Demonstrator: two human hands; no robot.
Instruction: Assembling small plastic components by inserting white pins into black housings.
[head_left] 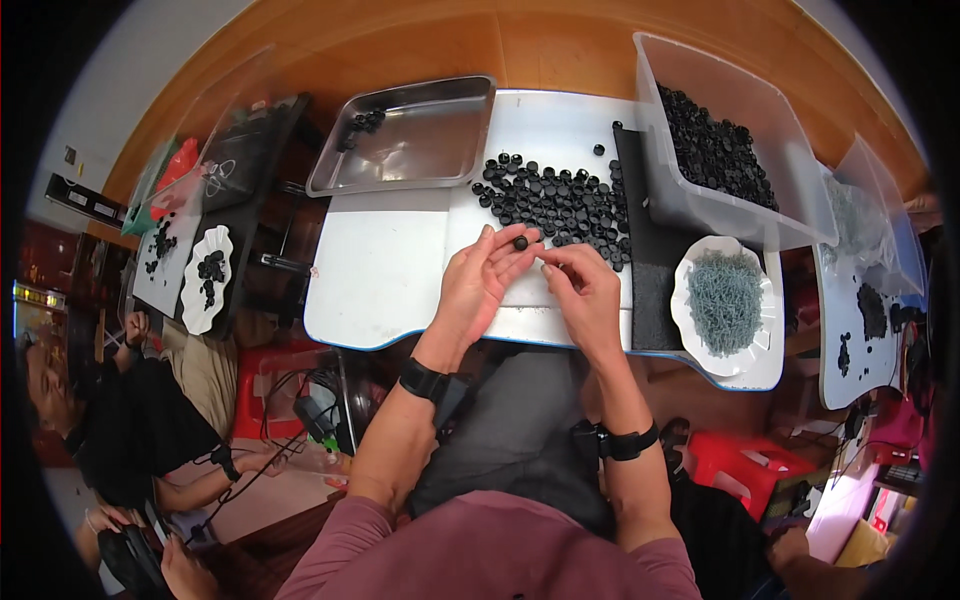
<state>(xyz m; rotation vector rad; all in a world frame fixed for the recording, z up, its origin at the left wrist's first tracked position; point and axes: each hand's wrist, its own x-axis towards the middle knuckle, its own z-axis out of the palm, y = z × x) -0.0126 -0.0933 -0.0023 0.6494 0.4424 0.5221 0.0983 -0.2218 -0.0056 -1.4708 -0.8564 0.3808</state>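
Over the near part of the white table (375, 285), my left hand (478, 278) is turned palm up. It holds a small round black cap (520, 243) at its fingers. Close beside it, my right hand (588, 298) has its thumb and forefinger pinched near the left fingertips. Whatever sits in that pinch is too small to make out. Just beyond both hands spreads a loose pile of black caps (565, 200), some showing hollow insides. To the right, a white scalloped plate (758, 350) holds a heap of thin grey-green pieces (725, 300), perhaps small springs.
A metal tray (420, 150) with a few black pieces stands at the far left. At the far right, a translucent bin (750, 228) holds many black caps, beside a black mat (655, 270). Other people sit at side tables; red stools (735, 465) stand below.
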